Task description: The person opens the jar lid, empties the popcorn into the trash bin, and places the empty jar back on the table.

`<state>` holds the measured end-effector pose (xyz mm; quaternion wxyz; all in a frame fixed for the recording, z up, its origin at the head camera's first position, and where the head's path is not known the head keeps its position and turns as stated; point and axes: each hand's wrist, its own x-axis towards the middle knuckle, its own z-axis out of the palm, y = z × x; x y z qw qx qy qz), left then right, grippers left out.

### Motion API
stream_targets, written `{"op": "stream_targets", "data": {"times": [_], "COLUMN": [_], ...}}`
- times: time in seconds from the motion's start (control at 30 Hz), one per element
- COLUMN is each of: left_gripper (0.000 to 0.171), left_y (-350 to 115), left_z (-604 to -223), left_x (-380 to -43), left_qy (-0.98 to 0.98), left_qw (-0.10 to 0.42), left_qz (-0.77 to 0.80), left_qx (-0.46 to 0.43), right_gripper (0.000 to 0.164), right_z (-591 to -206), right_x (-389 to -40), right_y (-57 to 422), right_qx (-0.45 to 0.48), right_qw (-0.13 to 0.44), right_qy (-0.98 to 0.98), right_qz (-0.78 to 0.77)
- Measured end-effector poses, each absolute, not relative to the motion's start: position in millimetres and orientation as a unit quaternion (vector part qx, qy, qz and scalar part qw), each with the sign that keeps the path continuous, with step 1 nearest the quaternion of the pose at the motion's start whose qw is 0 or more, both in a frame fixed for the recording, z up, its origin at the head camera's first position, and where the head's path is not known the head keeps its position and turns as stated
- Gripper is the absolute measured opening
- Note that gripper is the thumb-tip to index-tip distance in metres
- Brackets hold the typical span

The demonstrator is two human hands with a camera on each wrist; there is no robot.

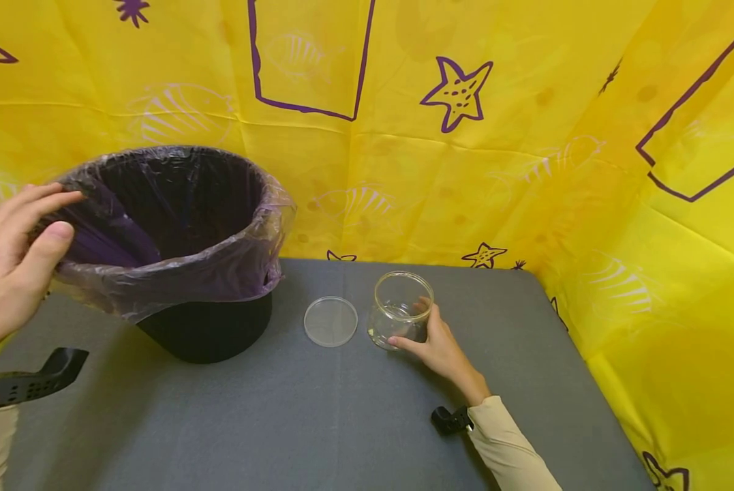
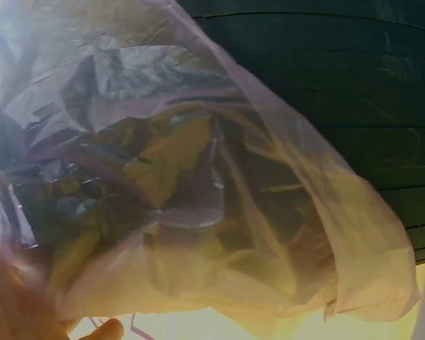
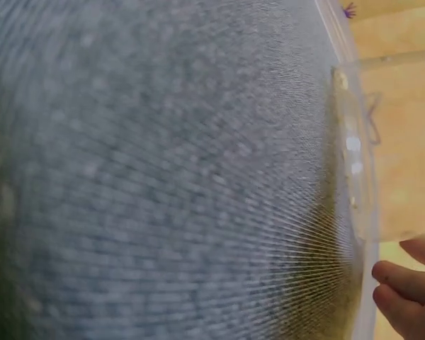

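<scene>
A clear round jar [image 1: 397, 315] stands upright on the grey table, with a few small pale bits low inside it. My right hand [image 1: 438, 348] grips its right side, thumb in front and fingers around the back. In the right wrist view, the fingers [image 3: 407, 290] and thumb lie on opposite sides of the jar [image 3: 404, 149]. Just left of the jar lies a clear round lid [image 1: 330, 321], flat. My left hand [image 1: 11, 262] is at the left rim of a black bin [image 1: 210, 331], fingers extended, against its purplish liner bag [image 1: 232, 269].
The grey tabletop [image 1: 317, 423] carries the bin at left. A yellow cloth backdrop [image 1: 397, 157] with starfish and fish drawings rises behind and along the right side. The liner [image 2: 198, 177] hangs loosely over the bin's outer wall.
</scene>
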<state>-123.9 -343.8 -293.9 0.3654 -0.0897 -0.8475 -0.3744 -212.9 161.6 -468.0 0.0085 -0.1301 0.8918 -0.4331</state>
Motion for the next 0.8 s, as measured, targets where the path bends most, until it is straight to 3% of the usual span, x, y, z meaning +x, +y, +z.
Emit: {"op": "stream_targets", "data": {"times": [0.27, 0.53, 0.8], "left_gripper": [0.040, 0.067, 0.063], "left_y": [-323.7, -290.7, -241.2], "left_z": [-280.5, -263.8, -253.4], "left_x": [-113.2, -104.0, -97.9], "left_qy": [-0.861, -0.877, -0.902], "left_qw": [0.384, 0.391, 0.337], "left_qz": [-0.315, -0.238, -0.193], "left_qx": [-0.110, -0.148, -0.186], "right_gripper": [0.109, 0.079, 0.068], "right_z": [-451.8, -427.4, -407.3], "right_x": [-213.4, -219.5, -230.8], "right_y": [168.8, 181.7, 187.7], "right_qx": [-0.145, -0.181, -0.182], "right_qw": [-0.003, -0.019, -0.059], "right_qy": [0.890, 0.882, 0.895], "right_qz": [-0.433, -0.435, -0.402]}}
